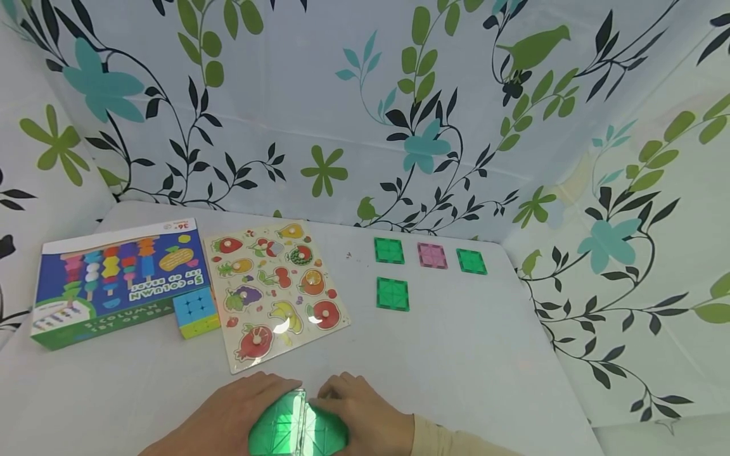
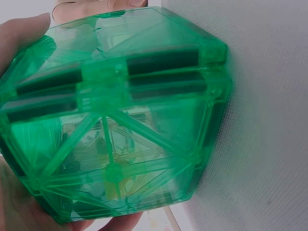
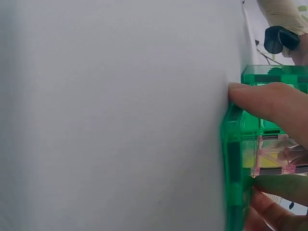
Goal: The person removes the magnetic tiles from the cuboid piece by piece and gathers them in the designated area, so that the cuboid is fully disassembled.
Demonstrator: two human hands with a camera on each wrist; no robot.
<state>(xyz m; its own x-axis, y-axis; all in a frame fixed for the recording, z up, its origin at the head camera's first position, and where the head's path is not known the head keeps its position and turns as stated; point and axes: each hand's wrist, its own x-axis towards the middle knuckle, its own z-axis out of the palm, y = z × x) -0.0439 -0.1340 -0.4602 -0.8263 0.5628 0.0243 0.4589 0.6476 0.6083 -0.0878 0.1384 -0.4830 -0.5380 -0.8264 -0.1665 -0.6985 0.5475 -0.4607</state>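
At the near edge of the table, both hands hold a hollow block of clear green magnetic tiles (image 1: 282, 427). My left hand (image 1: 242, 405) grips its left side. Its thumb and fingers bend round the green tiles (image 2: 113, 173) in the left wrist view. The right hand (image 1: 367, 408) holds the other side, with thumb and fingertips on the green edges (image 3: 233, 154) in the right wrist view. A pink tile piece (image 3: 274, 163) shows between those fingers. Part of the block lies below the head view's lower edge.
Three loose green tiles, one of them a green tile (image 1: 392, 294), and a pink tile (image 1: 432, 255) lie farther back. To the left are a fruit puzzle board (image 1: 268, 263), a blue and yellow cube (image 1: 196, 310) and a bead game box (image 1: 122, 272). Patterned cloth (image 1: 319, 101) hangs behind.
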